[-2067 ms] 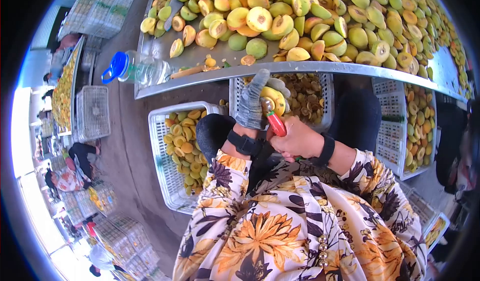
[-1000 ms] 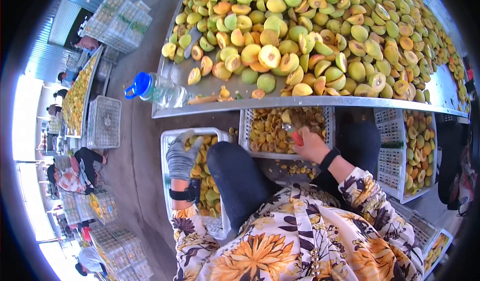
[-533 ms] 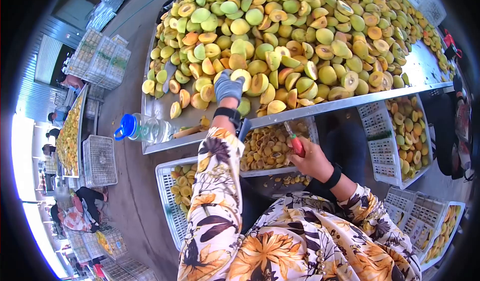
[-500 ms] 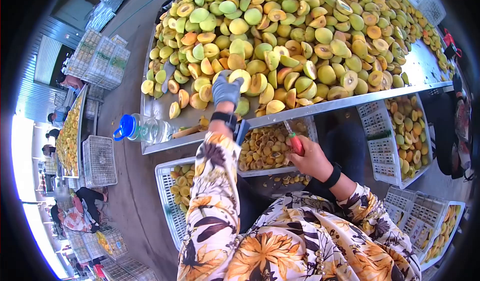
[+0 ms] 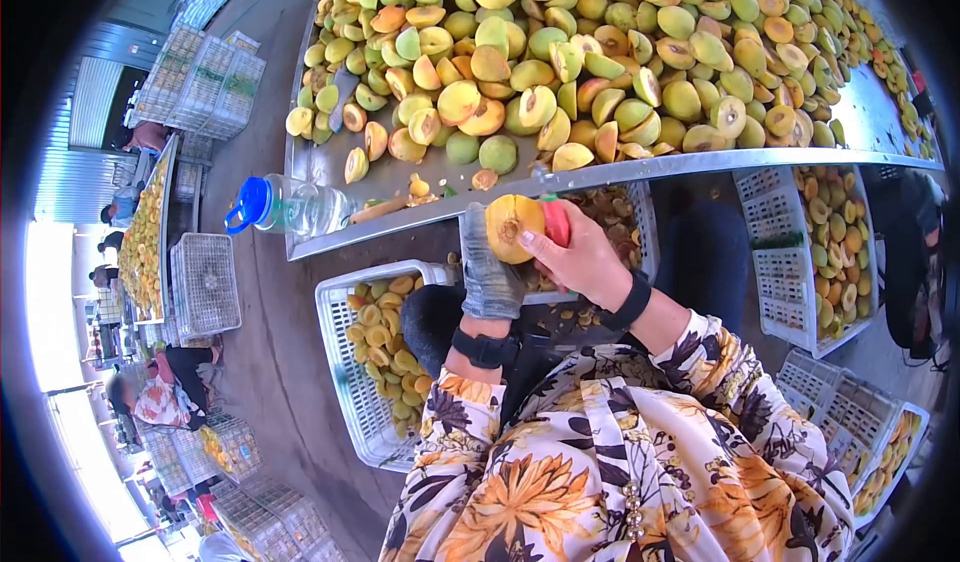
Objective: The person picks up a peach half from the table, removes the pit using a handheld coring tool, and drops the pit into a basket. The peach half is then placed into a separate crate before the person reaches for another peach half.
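Note:
My left hand (image 5: pixel 489 274), in a grey glove, is closed around a yellow peach (image 5: pixel 510 224) just in front of the table edge. A brown stem-end or pit area shows on the fruit. My right hand (image 5: pixel 592 260), bare, grips a red-handled knife (image 5: pixel 554 222) against the right side of the peach, with its thumb on the fruit. The blade is hidden behind hand and fruit. Beyond the hands lies a big heap of peach halves (image 5: pixel 600 67) on the metal table (image 5: pixel 660 168). Below the hands, a crate of small brownish pieces (image 5: pixel 612 207) is partly covered.
A blue-capped clear bottle (image 5: pixel 305 210) and a wooden handle (image 5: pixel 378 210) lie at the table's left corner. Crates of peach halves stand at my left (image 5: pixel 340 362) and right (image 5: pixel 775 262). Stacked crates (image 5: pixel 205 82) and other people (image 5: pixel 165 392) are farther left.
My left hand has come back from the heap with a peach. My right hand has moved up and left, bringing the red-handled knife against it. The view has shifted slightly.

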`<action>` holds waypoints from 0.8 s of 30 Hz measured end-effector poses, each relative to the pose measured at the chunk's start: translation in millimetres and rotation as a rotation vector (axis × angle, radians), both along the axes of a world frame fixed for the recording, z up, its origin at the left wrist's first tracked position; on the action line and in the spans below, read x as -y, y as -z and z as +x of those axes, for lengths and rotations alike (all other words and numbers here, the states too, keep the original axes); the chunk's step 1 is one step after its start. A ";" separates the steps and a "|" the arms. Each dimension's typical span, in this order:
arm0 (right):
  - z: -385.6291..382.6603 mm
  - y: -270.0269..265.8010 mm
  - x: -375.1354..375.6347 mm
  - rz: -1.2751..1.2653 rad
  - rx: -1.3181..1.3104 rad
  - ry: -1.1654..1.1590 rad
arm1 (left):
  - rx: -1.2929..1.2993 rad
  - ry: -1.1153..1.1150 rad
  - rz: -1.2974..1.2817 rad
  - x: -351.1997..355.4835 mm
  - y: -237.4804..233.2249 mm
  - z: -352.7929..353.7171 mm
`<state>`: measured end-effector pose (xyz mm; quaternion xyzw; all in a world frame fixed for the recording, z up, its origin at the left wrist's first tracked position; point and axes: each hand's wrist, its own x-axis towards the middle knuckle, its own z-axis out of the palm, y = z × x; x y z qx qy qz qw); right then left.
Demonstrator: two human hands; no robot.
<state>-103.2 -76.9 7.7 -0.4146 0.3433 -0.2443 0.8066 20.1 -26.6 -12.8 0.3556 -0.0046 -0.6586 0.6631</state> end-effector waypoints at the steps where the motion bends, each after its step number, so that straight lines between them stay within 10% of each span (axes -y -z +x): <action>1: 3.2 12.8 -1.6 -0.467 -0.153 0.131 | -0.050 -0.080 0.013 1.0 5.3 -2.1; 2: 4.2 19.8 -4.1 -0.934 -0.309 0.260 | -0.057 -0.078 0.018 0.7 16.3 -1.1; 6: -14.9 5.0 -5.3 -1.090 -0.594 0.041 | 0.208 -0.272 0.106 2.9 34.4 -1.1; 24: -37.0 10.5 -17.6 -1.109 -0.723 -0.362 | 0.576 -0.214 -0.100 3.4 21.9 -10.6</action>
